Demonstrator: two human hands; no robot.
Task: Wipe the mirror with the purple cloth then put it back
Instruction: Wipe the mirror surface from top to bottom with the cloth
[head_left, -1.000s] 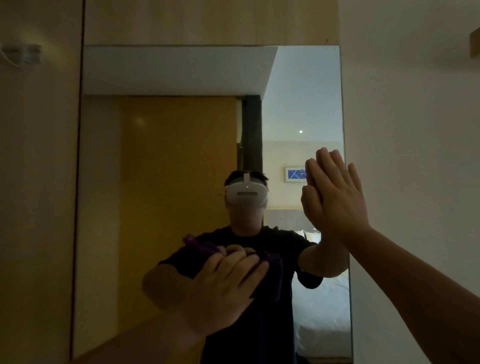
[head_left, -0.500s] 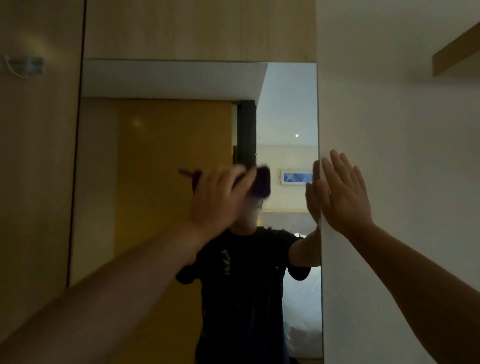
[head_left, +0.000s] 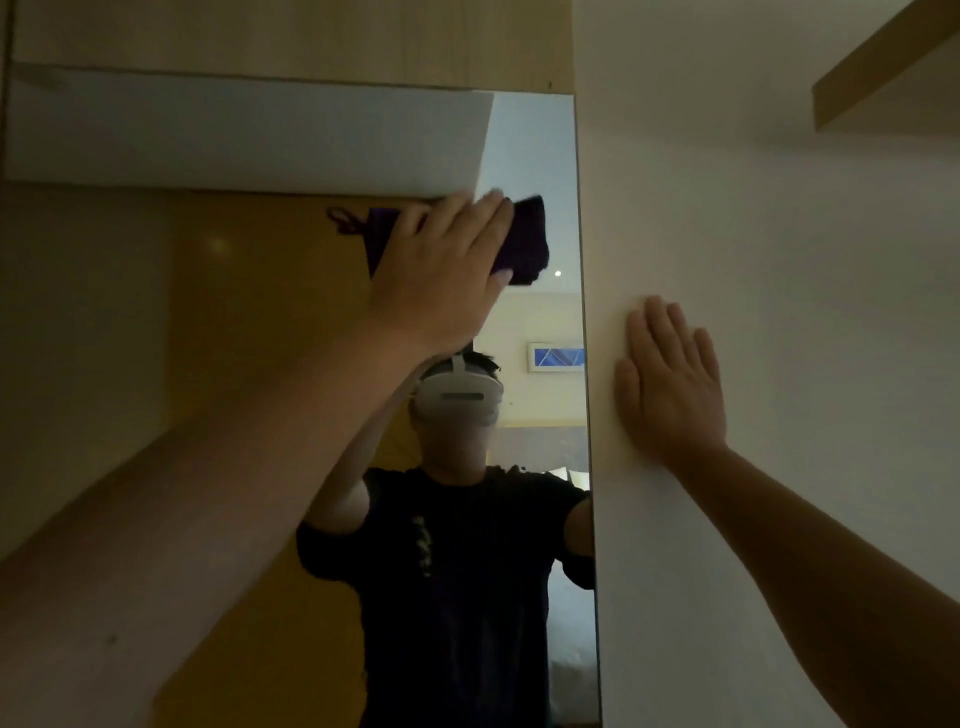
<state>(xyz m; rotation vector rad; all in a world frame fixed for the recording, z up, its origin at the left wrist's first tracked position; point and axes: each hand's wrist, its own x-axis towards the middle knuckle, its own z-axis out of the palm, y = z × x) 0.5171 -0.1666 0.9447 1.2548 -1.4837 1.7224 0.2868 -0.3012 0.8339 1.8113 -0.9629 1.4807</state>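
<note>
A tall wall mirror (head_left: 208, 364) fills the left and middle of the head view. High up near its right edge, my left hand (head_left: 441, 270) presses a dark purple cloth (head_left: 524, 244) flat against the glass; the cloth sticks out past my fingertips and a thin loop shows at its left. My right hand (head_left: 670, 384) lies flat, fingers apart, on the white wall (head_left: 779, 260) just right of the mirror's edge, holding nothing. The glass reflects a person in a dark shirt with a white headset.
A wooden panel (head_left: 291, 36) runs above the mirror. A wooden shelf (head_left: 883, 67) juts from the wall at the upper right. The reflection shows a yellow door, a framed picture and a bed behind me.
My left hand has carried the cloth up the glass from chest height to near the top right. My right hand has shifted from the mirror's edge onto the wall. The view has moved closer.
</note>
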